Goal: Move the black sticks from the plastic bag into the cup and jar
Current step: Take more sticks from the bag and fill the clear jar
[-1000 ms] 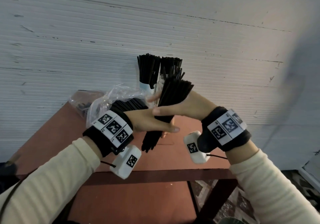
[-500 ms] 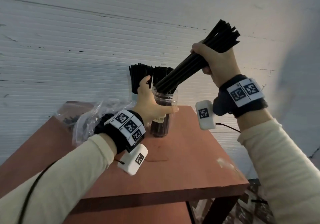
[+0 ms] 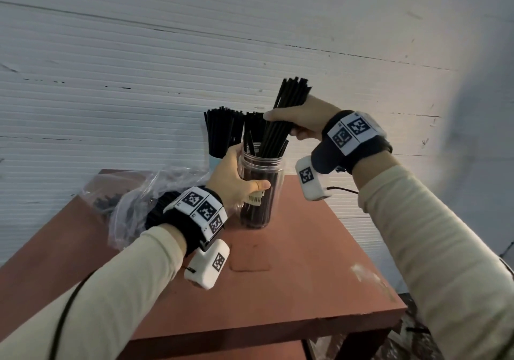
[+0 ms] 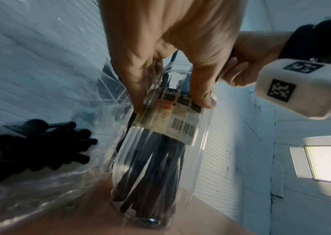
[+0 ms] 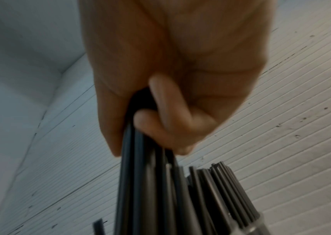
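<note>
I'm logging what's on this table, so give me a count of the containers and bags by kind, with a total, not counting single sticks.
Clear plastic jar, held by the left hand, sticks going in from the right hand: 1
Cup behind it, full of black sticks: 1
Plastic bag with sticks left inside: 1
Total: 3

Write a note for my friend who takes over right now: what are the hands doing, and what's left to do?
Left hand: grips the clear jar, which stands on the red table.
Right hand: holds a bundle of black sticks, lower ends already in the jar's mouth.
Done: the cup behind the jar is full of sticks; the jar holds some.
Left: let this bundle drop in, then fetch the sticks in the plastic bag at the left.
</note>
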Available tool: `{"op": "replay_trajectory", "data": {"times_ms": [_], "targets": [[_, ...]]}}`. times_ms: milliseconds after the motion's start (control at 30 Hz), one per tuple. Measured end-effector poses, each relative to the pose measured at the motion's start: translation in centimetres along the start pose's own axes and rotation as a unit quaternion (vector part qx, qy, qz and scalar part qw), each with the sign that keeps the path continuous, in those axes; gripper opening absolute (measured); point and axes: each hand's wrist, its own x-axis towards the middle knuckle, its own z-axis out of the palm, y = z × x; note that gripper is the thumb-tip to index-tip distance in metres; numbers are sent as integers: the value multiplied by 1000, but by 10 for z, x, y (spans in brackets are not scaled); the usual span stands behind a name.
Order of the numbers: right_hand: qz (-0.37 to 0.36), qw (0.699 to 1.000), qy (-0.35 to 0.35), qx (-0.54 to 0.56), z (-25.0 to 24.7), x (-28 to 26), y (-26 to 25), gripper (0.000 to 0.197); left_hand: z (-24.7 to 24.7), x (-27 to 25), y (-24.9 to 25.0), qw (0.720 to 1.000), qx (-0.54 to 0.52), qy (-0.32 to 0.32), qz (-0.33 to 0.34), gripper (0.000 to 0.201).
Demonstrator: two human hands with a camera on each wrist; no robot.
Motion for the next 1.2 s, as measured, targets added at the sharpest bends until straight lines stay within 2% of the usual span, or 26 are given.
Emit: {"op": "replay_trajectory", "data": {"times_ms": [67,100,133,200,300,433,533,633,700,800,900,967,1033,1100,1133,1200], "targets": [[23,999,-28,-21,5,2,2,65,-1,1,-1,1000,3,-3,1,90],[22,999,-29,-19,6,1,2,74,-1,1,-1,1000,8,-5,4,92],[16,999,-27,-11,6,-2,2,75,-1,1,-2,1000,8,-5,5,93],[-4,1000,-17,-8,5,-6,3,62,-1,3,-3,1000,15,-5,5,88],[-63,995,23,-77,11,-19,3,44,-2,4,-3,1000,26,-6,9,90],[-183,965,110,-154,30,-30,11,52,-2,5,-6,999,41,-4,13,96],[-251,942,95,-203,45,-28,19,46,0,4,-5,998,60,2,23,95],[-229,941,61,-240,50,-25,25,39,1,2,-3,998,64,-6,27,92],[-225,942,72,-240,51,-27,27,39,2,2,-4,997,67,-7,37,95],[-271,931,113,-217,53,-32,23,41,1,0,-2,996,78,-24,39,101],[-321,918,162,-169,59,-39,20,37,-5,-4,2,995,80,-57,17,115],[-339,911,195,-134,66,-46,18,31,-14,-7,5,994,92,-57,2,116],[-343,908,223,-95,76,-52,16,21,-27,-13,8,995,97,-30,2,102],[-332,916,219,-57,89,-59,14,10,-43,-23,13,995,95,14,18,73],[-320,926,196,-38,96,-62,12,7,-52,-28,15,994,99,35,29,58],[-282,953,104,-28,110,-66,10,5,-73,-40,16,987,135,77,48,40]]}}
